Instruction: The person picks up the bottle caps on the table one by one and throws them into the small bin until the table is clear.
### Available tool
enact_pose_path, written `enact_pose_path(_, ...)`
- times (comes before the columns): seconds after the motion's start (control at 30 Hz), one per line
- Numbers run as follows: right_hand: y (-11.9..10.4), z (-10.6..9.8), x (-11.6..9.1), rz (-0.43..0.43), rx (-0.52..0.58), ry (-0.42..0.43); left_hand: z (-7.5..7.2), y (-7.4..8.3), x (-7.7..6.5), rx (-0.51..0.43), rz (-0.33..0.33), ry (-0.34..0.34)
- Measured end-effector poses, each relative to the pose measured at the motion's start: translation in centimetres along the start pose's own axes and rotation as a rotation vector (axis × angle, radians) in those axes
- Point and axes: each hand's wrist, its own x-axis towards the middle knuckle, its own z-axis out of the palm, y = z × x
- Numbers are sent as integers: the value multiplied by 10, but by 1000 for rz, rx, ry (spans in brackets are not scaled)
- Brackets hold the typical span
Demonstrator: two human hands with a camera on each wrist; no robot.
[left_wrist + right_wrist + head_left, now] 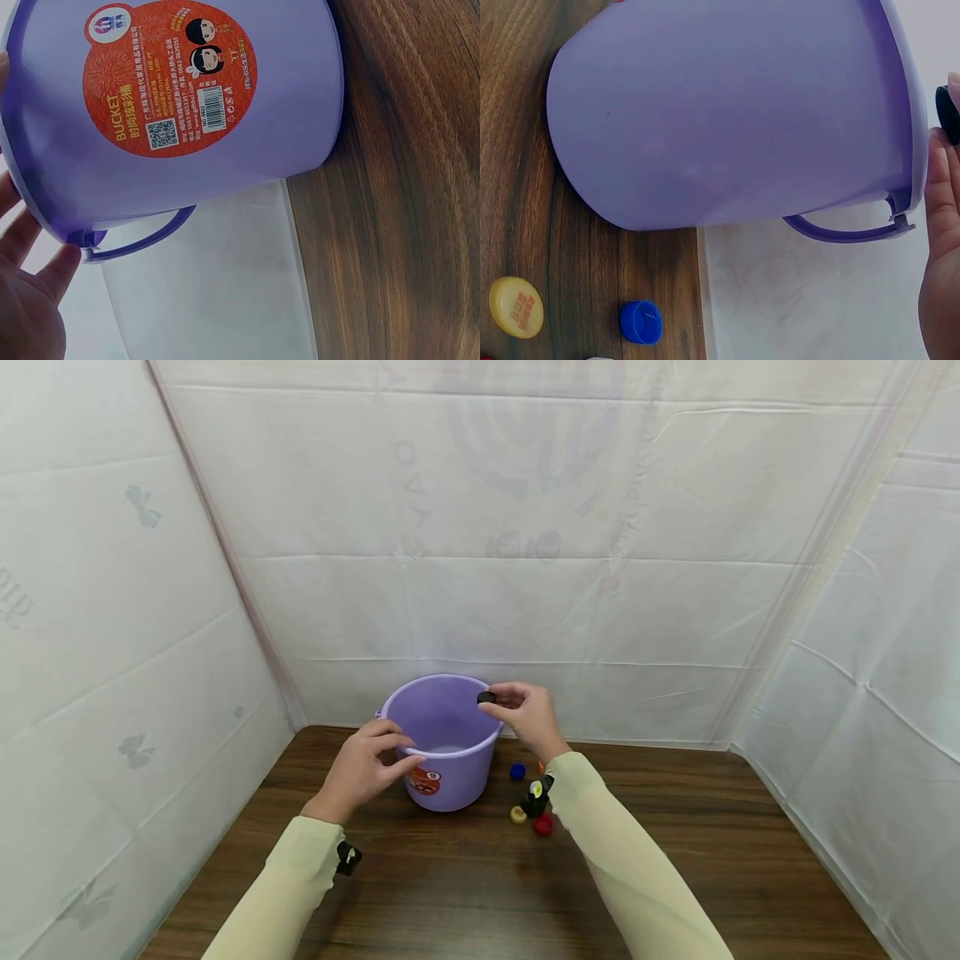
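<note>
A purple bucket with a red label stands upright on the wooden table. My left hand holds its near-left rim, the thumb on the outer side and the fingers over the edge. At the far-right rim, my right hand pinches a black bottle cap between thumb and fingers, high beside the opening. In the right wrist view the black cap shows just past the rim, partly cut off by the frame.
Right of the bucket lie a blue cap, a yellow cap, a red cap and an orange piece, partly hidden by the right wrist. White sheeting walls the table's back and sides. The bucket's handle hangs down.
</note>
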Motion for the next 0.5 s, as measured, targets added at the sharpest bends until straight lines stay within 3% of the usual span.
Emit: enact_pose_path(0.5,-1,9,3,43,36,-8,1,0,0,4,0,-1)
